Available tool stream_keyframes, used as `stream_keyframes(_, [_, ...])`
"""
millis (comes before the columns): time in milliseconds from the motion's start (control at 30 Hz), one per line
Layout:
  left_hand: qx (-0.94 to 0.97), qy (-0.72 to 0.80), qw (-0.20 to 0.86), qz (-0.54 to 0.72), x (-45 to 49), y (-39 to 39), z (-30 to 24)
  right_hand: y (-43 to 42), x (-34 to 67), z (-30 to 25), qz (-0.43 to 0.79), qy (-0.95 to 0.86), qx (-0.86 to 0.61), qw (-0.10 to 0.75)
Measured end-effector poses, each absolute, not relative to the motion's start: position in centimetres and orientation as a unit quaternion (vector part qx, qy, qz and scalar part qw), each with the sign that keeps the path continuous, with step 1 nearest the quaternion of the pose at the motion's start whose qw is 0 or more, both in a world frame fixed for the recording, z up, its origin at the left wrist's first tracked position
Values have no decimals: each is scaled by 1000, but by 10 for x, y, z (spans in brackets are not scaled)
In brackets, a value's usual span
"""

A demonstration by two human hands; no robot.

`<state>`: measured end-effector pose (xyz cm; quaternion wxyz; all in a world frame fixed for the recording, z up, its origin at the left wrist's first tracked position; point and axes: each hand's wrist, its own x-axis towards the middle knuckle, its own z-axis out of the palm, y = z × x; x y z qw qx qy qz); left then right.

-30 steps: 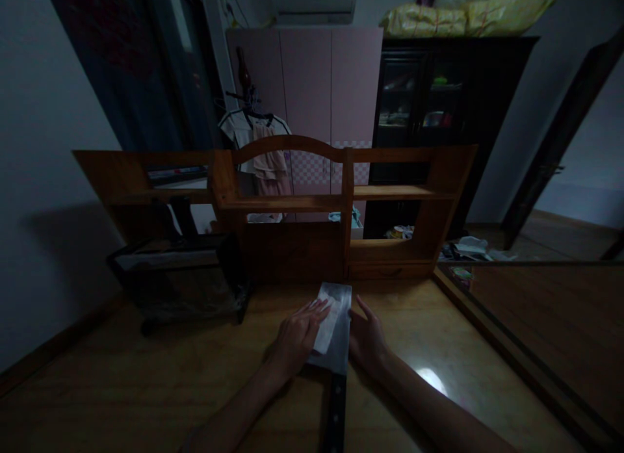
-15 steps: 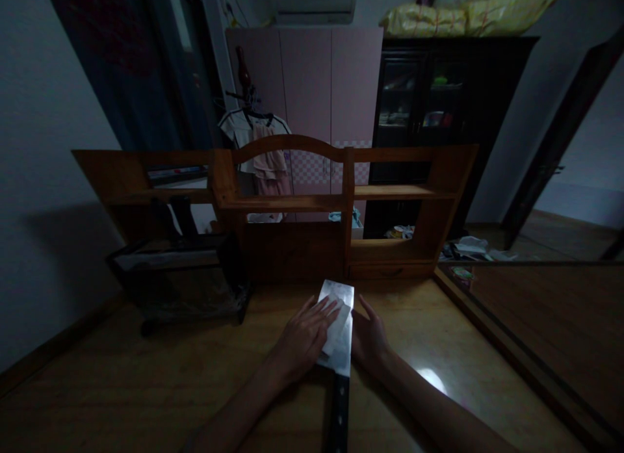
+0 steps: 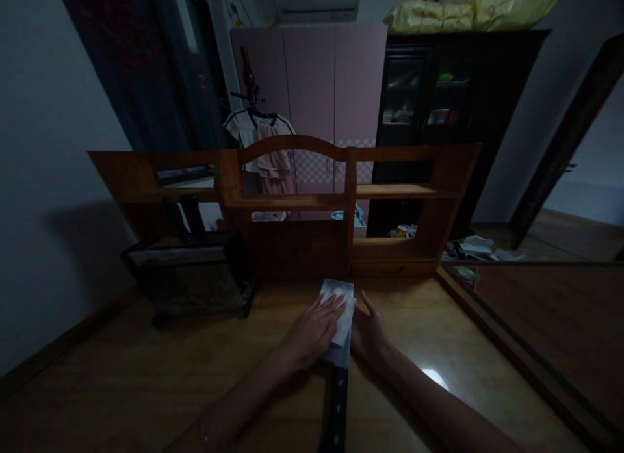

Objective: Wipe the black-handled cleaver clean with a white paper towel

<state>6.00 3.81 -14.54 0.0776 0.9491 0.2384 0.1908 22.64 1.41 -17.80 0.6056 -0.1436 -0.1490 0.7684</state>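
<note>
A cleaver point(image 3: 338, 357) with a broad metal blade and a black riveted handle points away from me over the table, its handle toward the bottom of the view. My left hand point(image 3: 314, 329) presses a folded white tissue point(image 3: 344, 324) against the upper face of the blade, fingers stretched over it. At the blade's right edge, my right hand point(image 3: 371, 333) holds the cleaver from the side and below. Its thumb stands up apart from the metal, while the other fingers are largely hidden behind the blade. Neither hand is on the handle.
A dark knife block point(image 3: 190, 277) with black handles showing stands on the wooden table point(image 3: 195, 381) at left. Behind the cleaver rises a wooden shelf unit point(image 3: 292, 203). A raised wooden edge point(image 3: 487, 323) runs along the table's right side.
My left hand and the tissue have slid a little to the right across the blade, and the tissue now reaches its right edge. The right hand keeps its hold. The view has shifted slightly.
</note>
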Motion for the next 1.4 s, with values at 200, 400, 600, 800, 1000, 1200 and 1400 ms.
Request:
stream_keyframes(200, [962,224,47,147,75,46,-140,13,228,-176,778,-143,-130,598])
stream_keyframes(400, [941,292,-7,173,80,82,-148,14,229,-178,783,-167,-106,589])
stream_keyframes(600, [958,236,15,163,96,85,-153,15,228,-177,777,-153,-100,602])
stream_keyframes(800, [955,248,-6,162,112,83,-147,18,227,-179,767,-134,-109,618])
stream_keyframes(1000, [923,338,-20,184,95,87,-155,16,228,-182,769,-187,-121,599])
stream_keyframes(1200, [931,313,28,187,71,68,-161,16,228,-183,762,-183,-132,607])
stream_keyframes(1400, [973,161,73,148,65,20,-143,14,229,-182,767,-159,-199,589])
